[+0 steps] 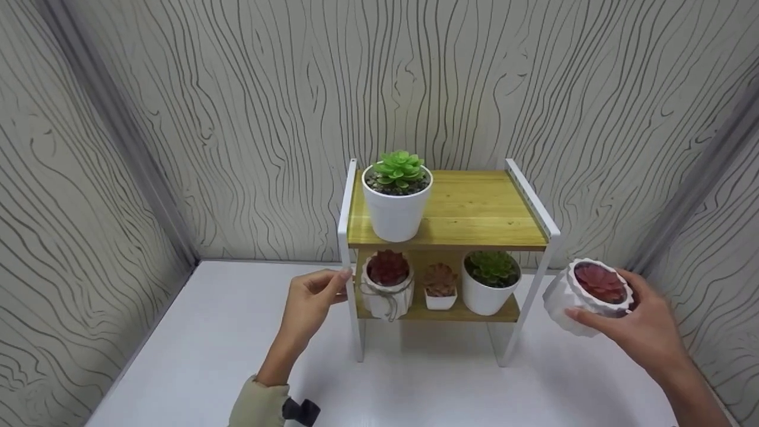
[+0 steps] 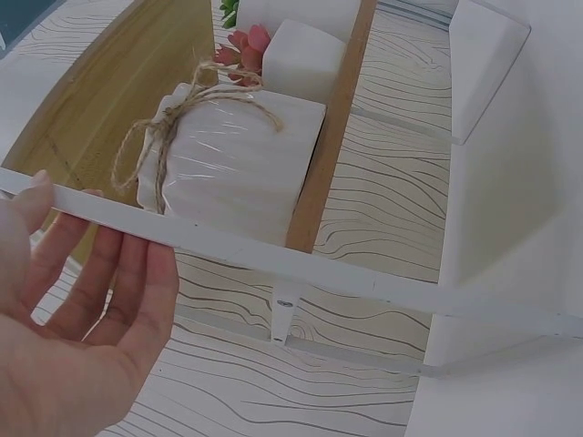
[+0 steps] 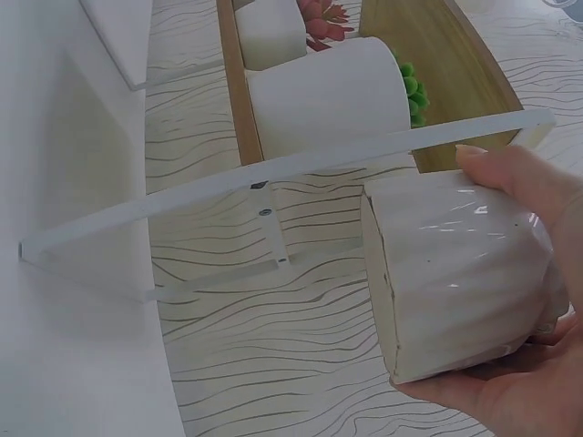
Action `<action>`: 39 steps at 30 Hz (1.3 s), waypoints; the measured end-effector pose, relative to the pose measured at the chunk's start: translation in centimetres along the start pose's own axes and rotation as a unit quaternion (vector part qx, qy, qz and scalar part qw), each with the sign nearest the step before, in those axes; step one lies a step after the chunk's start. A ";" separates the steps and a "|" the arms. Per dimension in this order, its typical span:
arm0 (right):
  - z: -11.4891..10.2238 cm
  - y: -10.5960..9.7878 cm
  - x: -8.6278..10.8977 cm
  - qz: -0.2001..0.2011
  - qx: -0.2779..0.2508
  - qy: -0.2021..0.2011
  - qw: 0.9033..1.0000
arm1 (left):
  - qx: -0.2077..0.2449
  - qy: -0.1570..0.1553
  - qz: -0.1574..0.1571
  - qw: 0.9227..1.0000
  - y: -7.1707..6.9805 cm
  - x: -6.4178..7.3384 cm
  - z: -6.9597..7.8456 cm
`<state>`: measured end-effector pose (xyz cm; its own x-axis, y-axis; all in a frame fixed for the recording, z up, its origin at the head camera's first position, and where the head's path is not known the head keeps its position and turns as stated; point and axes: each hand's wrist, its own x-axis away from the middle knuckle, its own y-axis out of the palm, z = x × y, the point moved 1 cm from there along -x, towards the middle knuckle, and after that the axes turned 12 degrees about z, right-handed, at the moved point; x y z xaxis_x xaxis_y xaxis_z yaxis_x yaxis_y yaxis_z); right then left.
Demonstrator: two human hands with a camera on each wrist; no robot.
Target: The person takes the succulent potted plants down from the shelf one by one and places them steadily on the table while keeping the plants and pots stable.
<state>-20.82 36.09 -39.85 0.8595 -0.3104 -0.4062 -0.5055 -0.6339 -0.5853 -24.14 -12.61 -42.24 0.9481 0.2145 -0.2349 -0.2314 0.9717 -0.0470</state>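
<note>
My right hand [image 1: 649,320] grips a white ribbed ceramic pot [image 3: 465,273] with a red succulent [image 1: 600,282] in it. The pot is off the table, tilted slightly, to the right of a two-tier shelf [image 1: 474,207] with wooden boards and a white metal frame. At the shelf's other side, my left hand [image 2: 91,309] pinches the front left leg [image 2: 228,244], thumb on one side and fingers on the other. Just inside that leg, on the lower board, stands a white pot tied with twine [image 2: 237,155], holding a dark red succulent [image 1: 388,268].
On the top board's left stands a white pot with a green succulent [image 1: 397,207]. The lower board also bears a small square pot [image 1: 440,298] with a reddish succulent and a round white pot [image 1: 487,296] with a green one. Wood-grain-patterned walls [image 1: 267,118] enclose the white table [image 1: 195,356].
</note>
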 end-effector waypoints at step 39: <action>4.4 5.2 -1.0 0.015 0.001 0.046 0.999 | -0.019 0.003 -0.001 1.000 0.0 0.1 -0.4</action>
<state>-24.65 36.20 -45.57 0.8475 -0.3933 -0.3564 -0.5308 -0.6223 -0.5753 -24.14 -12.58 -42.67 0.9468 0.2126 -0.2414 -0.2385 0.9676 -0.0833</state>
